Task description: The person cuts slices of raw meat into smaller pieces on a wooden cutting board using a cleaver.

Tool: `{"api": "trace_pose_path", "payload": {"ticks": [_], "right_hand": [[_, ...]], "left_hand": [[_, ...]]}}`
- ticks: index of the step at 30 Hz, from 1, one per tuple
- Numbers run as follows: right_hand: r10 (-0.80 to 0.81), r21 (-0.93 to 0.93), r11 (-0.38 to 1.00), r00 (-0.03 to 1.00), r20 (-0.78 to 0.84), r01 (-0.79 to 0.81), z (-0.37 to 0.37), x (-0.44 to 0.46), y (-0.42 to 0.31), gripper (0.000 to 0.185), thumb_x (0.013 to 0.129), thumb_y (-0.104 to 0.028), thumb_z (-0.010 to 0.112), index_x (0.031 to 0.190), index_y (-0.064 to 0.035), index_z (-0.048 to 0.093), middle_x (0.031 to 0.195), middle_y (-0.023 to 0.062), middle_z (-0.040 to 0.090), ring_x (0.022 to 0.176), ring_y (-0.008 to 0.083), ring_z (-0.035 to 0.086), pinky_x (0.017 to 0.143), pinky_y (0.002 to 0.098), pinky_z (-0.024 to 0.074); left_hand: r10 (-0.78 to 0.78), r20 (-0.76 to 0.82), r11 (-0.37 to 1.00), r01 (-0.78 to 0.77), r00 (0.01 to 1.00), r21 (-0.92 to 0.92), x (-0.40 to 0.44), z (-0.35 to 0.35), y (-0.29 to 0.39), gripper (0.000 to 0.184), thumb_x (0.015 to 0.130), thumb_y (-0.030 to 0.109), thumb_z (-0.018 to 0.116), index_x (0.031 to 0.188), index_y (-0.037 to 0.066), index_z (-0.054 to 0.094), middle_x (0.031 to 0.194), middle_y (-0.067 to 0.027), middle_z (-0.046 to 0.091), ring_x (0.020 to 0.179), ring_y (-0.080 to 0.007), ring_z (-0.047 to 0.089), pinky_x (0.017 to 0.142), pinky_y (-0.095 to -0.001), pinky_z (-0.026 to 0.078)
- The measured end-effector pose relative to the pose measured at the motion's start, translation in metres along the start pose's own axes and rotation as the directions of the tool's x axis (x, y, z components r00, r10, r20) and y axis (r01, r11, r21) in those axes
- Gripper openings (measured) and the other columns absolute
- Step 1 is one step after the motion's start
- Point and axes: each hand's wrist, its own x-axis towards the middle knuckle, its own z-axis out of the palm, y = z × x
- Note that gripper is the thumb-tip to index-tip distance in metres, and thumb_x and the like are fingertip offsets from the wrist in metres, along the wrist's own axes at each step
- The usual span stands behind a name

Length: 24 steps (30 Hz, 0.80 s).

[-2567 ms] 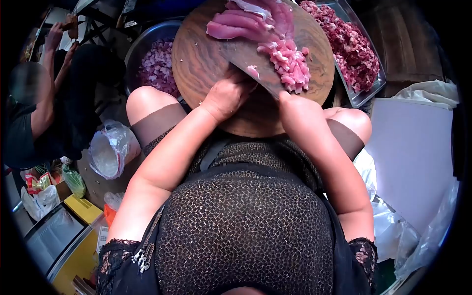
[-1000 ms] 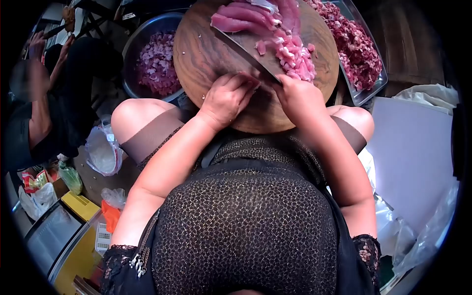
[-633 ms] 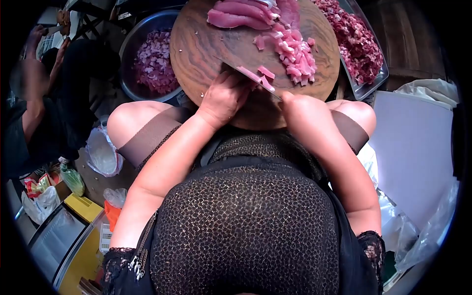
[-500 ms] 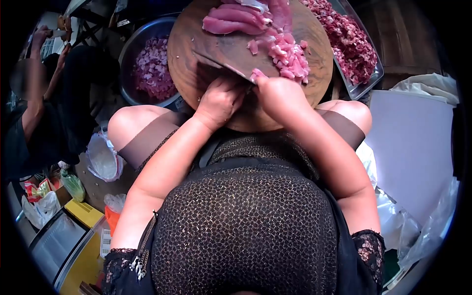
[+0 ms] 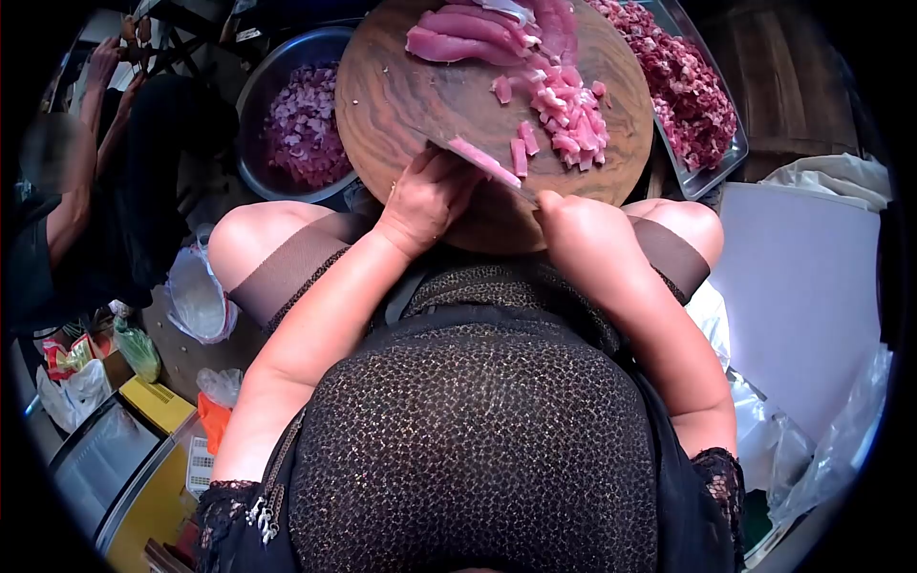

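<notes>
A round wooden board (image 5: 382,115) lies between the knees. My right hand (image 5: 578,224) is closed round the handle of a knife (image 5: 527,195), whose blade slants up to the left. A pink strip of meat (image 5: 485,159) lies along the blade. Just left of the blade, my left hand (image 5: 427,201) has its fingers curled and pressed together on the board; the blade hides what they hold, if anything. Two small cut pieces (image 5: 519,158) lie beyond the knife. Farther off are a heap of meat chunks (image 5: 573,115) and several long meat slices (image 5: 463,38).
A metal bowl (image 5: 250,143) of chopped meat stands left of the board, and a metal tray (image 5: 702,181) of minced meat at the right. Another person (image 5: 72,220) is at the far left. A pale panel (image 5: 798,296) and plastic bags (image 5: 201,296) lie lower down.
Small cut pieces now lie apart on the board beyond the knife. The blade has moved down and right since the last earlier frame, with a meat strip against it. My left hand stays beside it.
</notes>
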Motion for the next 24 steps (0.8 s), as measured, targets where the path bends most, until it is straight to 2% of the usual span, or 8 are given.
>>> {"api": "trace_pose_path", "payload": {"ticks": [5, 7, 9, 13, 17, 18, 21, 24], "right_hand": [[-0.049, 0.010, 0.999, 0.995, -0.082, 0.050, 0.024, 0.059, -0.005, 0.015, 0.092, -0.018, 0.055, 0.092, -0.0045, 0.062, 0.077, 0.0197, 0.067, 0.074, 0.0394, 0.067, 0.066, 0.0503, 0.0522], [-0.030, 0.118, 0.991, 0.961, -0.276, 0.065, 0.024, 0.059, -0.003, 0.015, 0.093, -0.019, 0.056, 0.093, -0.0055, 0.063, 0.078, 0.0197, 0.067, 0.075, 0.0400, 0.066, 0.067, 0.0512, 0.0520], [-0.019, 0.099, 0.994, 0.970, -0.244, 0.045, 0.011, 0.047, 0.002, 0.015, 0.094, -0.020, 0.056, 0.094, -0.0057, 0.063, 0.078, 0.0199, 0.067, 0.076, 0.0396, 0.066, 0.067, 0.0508, 0.0520], [-0.053, 0.074, 0.995, 0.991, -0.125, 0.063, 0.003, -0.002, 0.000, 0.011, 0.088, -0.009, 0.051, 0.090, -0.0027, 0.060, 0.079, 0.0196, 0.068, 0.075, 0.0390, 0.067, 0.065, 0.0505, 0.0526], [-0.019, 0.034, 0.999, 1.000, -0.007, 0.019, -0.002, -0.006, -0.006, 0.013, 0.088, -0.009, 0.049, 0.088, -0.0015, 0.060, 0.078, 0.0201, 0.067, 0.076, 0.0393, 0.068, 0.066, 0.0495, 0.0539], [-0.055, 0.047, 0.997, 0.997, -0.057, 0.057, 0.002, -0.002, -0.005, 0.013, 0.091, -0.014, 0.056, 0.086, -0.0025, 0.059, 0.072, 0.0205, 0.064, 0.074, 0.0401, 0.066, 0.062, 0.0487, 0.0524], [-0.073, 0.057, 0.995, 0.992, -0.107, 0.080, 0.026, 0.034, -0.011, 0.015, 0.092, -0.017, 0.056, 0.087, -0.0026, 0.060, 0.073, 0.0212, 0.065, 0.073, 0.0406, 0.066, 0.063, 0.0498, 0.0523], [-0.062, 0.098, 0.992, 0.980, -0.190, 0.082, 0.025, 0.055, -0.011, 0.018, 0.094, -0.019, 0.056, 0.090, -0.0023, 0.061, 0.076, 0.0216, 0.066, 0.074, 0.0413, 0.066, 0.064, 0.0511, 0.0521]], "left_hand": [[-0.038, 0.052, 0.999, 0.039, 0.998, -0.011, 0.004, -0.003, 0.003, 0.026, 0.079, 0.011, 0.069, 0.104, 0.008, 0.071, 0.110, -0.0088, 0.065, 0.105, -0.0300, 0.061, 0.097, -0.0401, 0.049], [-0.050, 0.040, 0.999, 0.050, 0.998, -0.015, -0.003, -0.008, 0.006, 0.025, 0.079, 0.012, 0.069, 0.104, 0.008, 0.072, 0.109, -0.0081, 0.065, 0.104, -0.0294, 0.061, 0.096, -0.0399, 0.049], [-0.064, -0.007, 0.998, 0.064, 0.998, -0.010, -0.007, -0.008, 0.006, 0.024, 0.080, 0.013, 0.070, 0.104, 0.009, 0.072, 0.106, -0.0068, 0.065, 0.103, -0.0279, 0.061, 0.094, -0.0388, 0.050], [-0.102, 0.083, 0.993, 0.097, 0.991, 0.061, -0.014, -0.008, 0.005, 0.022, 0.082, 0.014, 0.071, 0.103, 0.009, 0.072, 0.108, -0.0072, 0.065, 0.104, -0.0278, 0.061, 0.094, -0.0378, 0.049], [-0.070, -0.018, 0.997, 0.069, 0.997, -0.020, -0.008, -0.007, 0.004, 0.026, 0.080, 0.013, 0.071, 0.105, 0.007, 0.071, 0.109, -0.0094, 0.065, 0.103, -0.0294, 0.061, 0.096, -0.0396, 0.048], [-0.071, -0.015, 0.997, 0.070, 0.997, -0.022, -0.007, -0.007, 0.002, 0.026, 0.080, 0.013, 0.071, 0.105, 0.007, 0.071, 0.109, -0.0094, 0.065, 0.103, -0.0294, 0.061, 0.096, -0.0396, 0.048], [-0.025, 0.022, 1.000, 0.025, 0.999, -0.011, -0.007, -0.009, 0.005, 0.027, 0.082, 0.011, 0.069, 0.109, 0.009, 0.070, 0.109, -0.0091, 0.063, 0.102, -0.0298, 0.060, 0.092, -0.0400, 0.050], [-0.098, 0.044, 0.995, 0.099, 0.994, -0.025, -0.007, -0.010, 0.007, 0.025, 0.081, 0.011, 0.071, 0.105, 0.006, 0.071, 0.105, -0.0092, 0.065, 0.101, -0.0278, 0.061, 0.093, -0.0387, 0.050]]}}
